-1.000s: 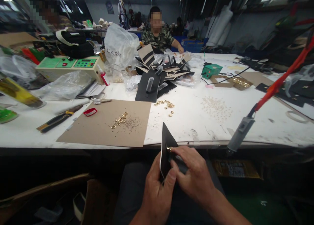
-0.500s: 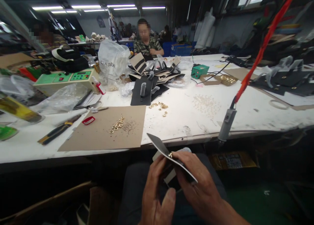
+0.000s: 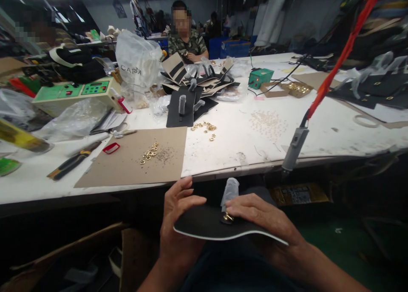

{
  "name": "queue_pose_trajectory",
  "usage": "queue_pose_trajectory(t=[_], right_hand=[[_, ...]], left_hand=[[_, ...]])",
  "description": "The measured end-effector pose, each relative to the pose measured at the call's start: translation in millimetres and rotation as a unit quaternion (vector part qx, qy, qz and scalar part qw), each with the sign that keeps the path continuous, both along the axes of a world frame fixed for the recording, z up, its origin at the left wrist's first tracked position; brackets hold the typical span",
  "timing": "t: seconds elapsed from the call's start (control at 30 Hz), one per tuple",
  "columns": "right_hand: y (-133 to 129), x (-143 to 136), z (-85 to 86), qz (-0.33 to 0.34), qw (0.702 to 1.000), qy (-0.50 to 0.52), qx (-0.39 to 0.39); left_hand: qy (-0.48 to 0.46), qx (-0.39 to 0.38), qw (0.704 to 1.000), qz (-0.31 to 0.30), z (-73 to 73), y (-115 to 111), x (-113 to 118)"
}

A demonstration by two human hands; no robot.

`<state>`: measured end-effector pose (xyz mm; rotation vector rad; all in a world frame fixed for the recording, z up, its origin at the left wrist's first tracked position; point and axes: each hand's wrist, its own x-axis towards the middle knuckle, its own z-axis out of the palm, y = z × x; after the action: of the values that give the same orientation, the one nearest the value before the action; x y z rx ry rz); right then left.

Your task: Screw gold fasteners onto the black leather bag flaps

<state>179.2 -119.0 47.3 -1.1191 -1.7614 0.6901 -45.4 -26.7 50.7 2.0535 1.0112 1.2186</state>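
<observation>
While the right hand point(image 3: 270, 217) clasps a bent black panel point(image 3: 200, 219), fingers on top against a gold fitting point(image 3: 227, 217) and a plastic-wrapped strap point(image 3: 230, 192), the left hand point(image 3: 180, 224) stays half open at its other end; whether that 1 grips cannot be told. Both hands hover just before the white table point(image 3: 216, 160). Farther on, gold rings point(image 3: 149, 154) lie on a brown board point(image 3: 121, 168), then 1 co-worker point(image 3: 185, 45) sits behind piled panels point(image 3: 180, 107).
</observation>
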Motion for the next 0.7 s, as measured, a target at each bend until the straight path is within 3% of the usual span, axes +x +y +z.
queue_pose_trajectory(t=[0.13, 0.2, 0.3, 0.4, 0.5, 0.6, 0.7], right_hand=[[7, 1, -0.1, -0.005, 1.0, -0.004, 0.026], [13, 0, -0.6, -0.017, 0.999, -0.01, 0.051], [23, -2, -2.5, -0.048, 0.998, 0.002, 0.049], [41, -3, -6.0, -0.112, 0.989, 0.033, -0.088], [74, 2, -10.2, -0.177, 0.951, 0.084, -0.238], [117, 13, -15.9, -0.2, 0.928, 0.088, -0.302], [154, 23, -24.4, -0.221, 0.912, 0.008, -0.345]], left_hand=[[-0.081, -0.045, 0.979, -0.179, 7.5, 7, 2], [-0.105, -0.086, 0.969, -0.206, 7.3, 7, 5], [-0.105, -0.158, 0.966, -0.177, 1.5, 9, 11], [-0.054, -0.26, 0.958, -0.107, -5.3, 24, 20], [-0.008, -0.325, 0.945, -0.044, -11.3, 56, 34], [-0.016, -0.347, 0.937, -0.043, -20.6, 98, 50], [0.025, -0.352, 0.935, -0.039, -33.5, 132, 65]])
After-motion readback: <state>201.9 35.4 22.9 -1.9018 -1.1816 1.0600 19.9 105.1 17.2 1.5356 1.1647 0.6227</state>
